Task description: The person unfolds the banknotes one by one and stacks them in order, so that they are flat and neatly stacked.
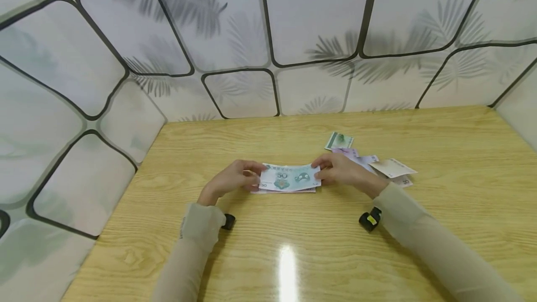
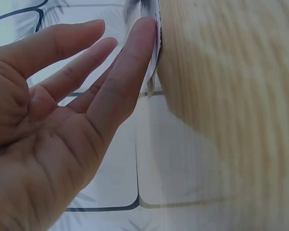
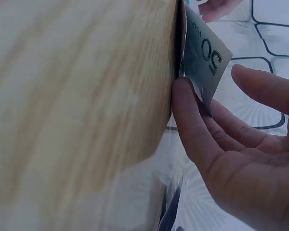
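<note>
A greenish 50 banknote (image 1: 289, 177) lies over a pinkish note (image 1: 309, 190), whose lower edge peeks out beneath it. At its left end is my left hand (image 1: 237, 176); the left wrist view shows the thumb (image 2: 142, 43) against the notes' edge, the other fingers spread apart from it. My right hand (image 1: 337, 170) is at the right end. In the right wrist view its thumb (image 3: 185, 101) touches the lower edge while the 50 note (image 3: 207, 57) tilts up between thumb and index finger, which stand apart.
Right of the hands, several loose notes overlap: a green one (image 1: 340, 140), purple ones (image 1: 346, 152) and a beige one (image 1: 392, 168). The wooden table (image 1: 251, 255) meets a patterned wall covering (image 1: 310, 87) behind and at the left.
</note>
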Available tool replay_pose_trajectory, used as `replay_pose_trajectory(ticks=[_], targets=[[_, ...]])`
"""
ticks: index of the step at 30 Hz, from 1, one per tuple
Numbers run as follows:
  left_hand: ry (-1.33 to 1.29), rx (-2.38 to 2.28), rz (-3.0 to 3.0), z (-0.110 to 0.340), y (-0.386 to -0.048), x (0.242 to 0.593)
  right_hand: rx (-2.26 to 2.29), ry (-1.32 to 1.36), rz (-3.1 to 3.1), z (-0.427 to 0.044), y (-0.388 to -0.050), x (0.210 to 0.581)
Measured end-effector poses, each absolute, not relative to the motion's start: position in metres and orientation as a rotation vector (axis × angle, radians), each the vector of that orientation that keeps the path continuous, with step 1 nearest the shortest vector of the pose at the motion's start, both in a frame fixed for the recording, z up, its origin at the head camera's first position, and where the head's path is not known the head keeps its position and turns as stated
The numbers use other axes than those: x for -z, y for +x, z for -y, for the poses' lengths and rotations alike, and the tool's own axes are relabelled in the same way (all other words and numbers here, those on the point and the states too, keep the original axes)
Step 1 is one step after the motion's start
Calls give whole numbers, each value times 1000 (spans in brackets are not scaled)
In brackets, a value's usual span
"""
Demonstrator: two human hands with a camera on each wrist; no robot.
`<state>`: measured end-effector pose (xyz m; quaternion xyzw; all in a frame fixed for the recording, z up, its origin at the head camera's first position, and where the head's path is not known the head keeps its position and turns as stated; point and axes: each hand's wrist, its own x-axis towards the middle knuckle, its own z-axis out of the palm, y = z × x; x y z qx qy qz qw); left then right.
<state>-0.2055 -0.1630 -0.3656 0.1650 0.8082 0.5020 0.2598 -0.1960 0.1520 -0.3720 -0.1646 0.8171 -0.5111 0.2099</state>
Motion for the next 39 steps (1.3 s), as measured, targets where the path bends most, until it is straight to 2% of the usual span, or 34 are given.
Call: replay_pose_trajectory(ticks=[7,15,24,39], targets=[[446,-1294,-2286,163,-207,362,1447,-468,-2258,-156,-200,370],[344,-1355,-2330,174,-208,357,1551,-345,-2180,-167,-198,369],[281,-1378,-2268,172,-208,358,1593,-383,-2174,-166,-199,372],[342,-1355,-2342,169,-210,354,1566,-387,-2209,-174,-199,355]])
